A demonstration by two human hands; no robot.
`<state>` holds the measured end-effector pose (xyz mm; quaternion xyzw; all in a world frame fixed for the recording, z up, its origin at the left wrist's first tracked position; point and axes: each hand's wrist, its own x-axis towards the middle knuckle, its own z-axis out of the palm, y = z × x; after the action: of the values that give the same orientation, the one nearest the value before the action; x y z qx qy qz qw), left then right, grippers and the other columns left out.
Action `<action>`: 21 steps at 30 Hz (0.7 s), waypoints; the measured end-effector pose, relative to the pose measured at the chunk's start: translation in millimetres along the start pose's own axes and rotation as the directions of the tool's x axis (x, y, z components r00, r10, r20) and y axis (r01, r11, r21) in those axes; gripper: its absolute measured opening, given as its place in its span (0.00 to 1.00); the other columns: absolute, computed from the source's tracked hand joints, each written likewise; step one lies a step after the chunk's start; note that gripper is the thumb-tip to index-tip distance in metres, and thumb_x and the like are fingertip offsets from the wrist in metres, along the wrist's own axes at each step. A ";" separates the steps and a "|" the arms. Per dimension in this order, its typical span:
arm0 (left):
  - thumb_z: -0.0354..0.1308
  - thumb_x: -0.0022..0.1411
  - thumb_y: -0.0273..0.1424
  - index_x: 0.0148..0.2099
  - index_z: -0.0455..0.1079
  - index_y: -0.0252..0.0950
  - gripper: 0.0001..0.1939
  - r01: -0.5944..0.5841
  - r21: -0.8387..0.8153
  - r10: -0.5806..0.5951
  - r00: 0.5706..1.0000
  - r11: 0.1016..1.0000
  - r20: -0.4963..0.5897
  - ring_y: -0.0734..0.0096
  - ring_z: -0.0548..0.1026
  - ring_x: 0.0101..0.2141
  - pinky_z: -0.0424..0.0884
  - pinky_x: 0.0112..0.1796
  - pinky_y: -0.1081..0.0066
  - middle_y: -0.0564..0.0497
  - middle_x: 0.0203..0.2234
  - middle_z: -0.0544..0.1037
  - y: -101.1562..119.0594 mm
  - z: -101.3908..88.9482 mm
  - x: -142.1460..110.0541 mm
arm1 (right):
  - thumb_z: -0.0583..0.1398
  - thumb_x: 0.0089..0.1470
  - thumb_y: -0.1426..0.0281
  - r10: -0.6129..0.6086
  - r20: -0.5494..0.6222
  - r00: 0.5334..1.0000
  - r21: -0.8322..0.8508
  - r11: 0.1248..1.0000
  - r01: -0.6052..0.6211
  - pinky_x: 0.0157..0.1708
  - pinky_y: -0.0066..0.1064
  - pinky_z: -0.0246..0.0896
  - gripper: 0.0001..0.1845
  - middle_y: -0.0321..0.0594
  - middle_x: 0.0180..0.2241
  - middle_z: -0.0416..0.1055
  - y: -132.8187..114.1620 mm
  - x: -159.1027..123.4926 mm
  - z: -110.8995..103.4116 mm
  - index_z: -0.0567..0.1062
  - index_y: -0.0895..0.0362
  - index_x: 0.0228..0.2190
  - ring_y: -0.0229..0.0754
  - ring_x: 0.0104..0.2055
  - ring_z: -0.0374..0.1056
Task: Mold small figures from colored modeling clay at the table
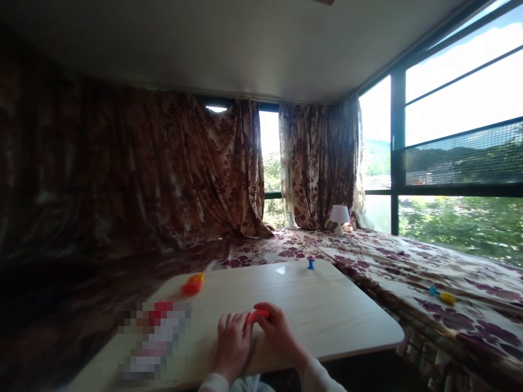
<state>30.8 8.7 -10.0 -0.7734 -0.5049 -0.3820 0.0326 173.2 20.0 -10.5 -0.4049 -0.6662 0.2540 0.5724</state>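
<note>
Near the front of the pale wooden-topped table [327, 305], a small curved orange-red piece [258, 314] spans my two hands. It looks smooth, but its exact kind is unclear. My right hand [278, 329] is closed on it, with the thumb and bent fingers pinching it. My left hand [233, 338] rests low over the tabletop, fingers bent, its thumb side gripping the left end. Those fingers partly hide the piece.
A red-and-yellow object [193, 283] lies at the table's far left, beyond a pixelated patch [155, 340]. At the far edge stands a small blue toy [311, 263] with a pink top. On the flowered cover to the right are a blue-and-yellow object [443, 295] and a white lamp [339, 215].
</note>
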 end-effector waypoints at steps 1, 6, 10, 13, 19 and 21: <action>0.45 0.62 0.30 0.43 0.70 0.40 0.14 -0.015 -0.009 0.015 1.000 1.000 0.001 0.66 0.71 0.39 0.59 0.49 0.56 0.50 0.36 0.77 -1.9 0.9 0.3 | 0.57 0.47 0.72 0.001 0.003 1.000 0.011 1.000 -0.001 0.36 0.35 0.64 0.11 0.41 0.30 0.76 0.3 0.2 -0.3 0.77 0.58 0.34 0.44 0.33 0.70; 0.48 0.59 0.29 0.43 0.70 0.39 0.12 -0.047 -0.019 0.047 0.999 0.999 -0.002 0.65 0.71 0.39 0.61 0.48 0.56 0.50 0.36 0.77 -7.0 3.7 1.2 | 0.58 0.46 0.71 0.009 0.001 1.000 0.031 0.999 -0.009 0.33 0.32 0.64 0.10 0.38 0.28 0.76 0.9 1.2 -0.7 0.77 0.57 0.31 0.43 0.31 0.69; 0.50 0.57 0.28 0.41 0.70 0.40 0.11 -0.043 -0.010 0.043 0.999 0.999 -0.023 0.63 0.70 0.39 0.60 0.48 0.55 0.49 0.35 0.77 -6.2 4.3 0.7 | 0.57 0.46 0.70 0.020 -0.005 1.000 -0.002 1.000 -0.020 0.33 0.31 0.63 0.09 0.38 0.26 0.75 -2.6 0.4 -1.2 0.77 0.58 0.29 0.42 0.30 0.68; 0.50 0.58 0.29 0.40 0.70 0.39 0.10 -0.033 -0.025 0.032 0.999 0.999 -0.025 0.63 0.70 0.40 0.60 0.49 0.55 0.49 0.36 0.77 -5.9 4.0 1.0 | 0.56 0.48 0.71 0.035 0.020 0.999 -0.015 0.999 -0.035 0.34 0.32 0.63 0.11 0.38 0.26 0.75 -5.3 -1.1 -2.6 0.77 0.58 0.33 0.41 0.29 0.68; 0.44 0.61 0.32 0.38 0.71 0.40 0.13 0.060 -0.121 -0.060 0.998 0.991 0.002 0.66 0.72 0.38 0.64 0.46 0.59 0.50 0.34 0.77 -5.1 1.3 2.9 | 0.58 0.44 0.74 -0.024 0.078 0.997 0.071 0.997 0.019 0.33 0.30 0.65 0.17 0.40 0.38 0.73 -5.6 -1.5 -3.3 0.75 0.55 0.40 0.42 0.38 0.69; 0.44 0.61 0.32 0.38 0.71 0.40 0.14 0.073 -0.137 -0.073 0.997 0.988 0.011 0.66 0.72 0.38 0.64 0.46 0.59 0.51 0.33 0.77 -4.4 0.4 3.2 | 0.59 0.44 0.74 -0.005 0.070 0.998 0.116 0.993 -0.003 0.33 0.30 0.64 0.15 0.39 0.33 0.74 -3.5 -0.7 -1.9 0.76 0.56 0.37 0.41 0.34 0.69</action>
<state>28.1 13.5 -9.8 -0.7558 -0.5054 -0.4147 -0.0363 174.1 17.4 -7.7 -0.3613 -0.6702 0.3061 0.5715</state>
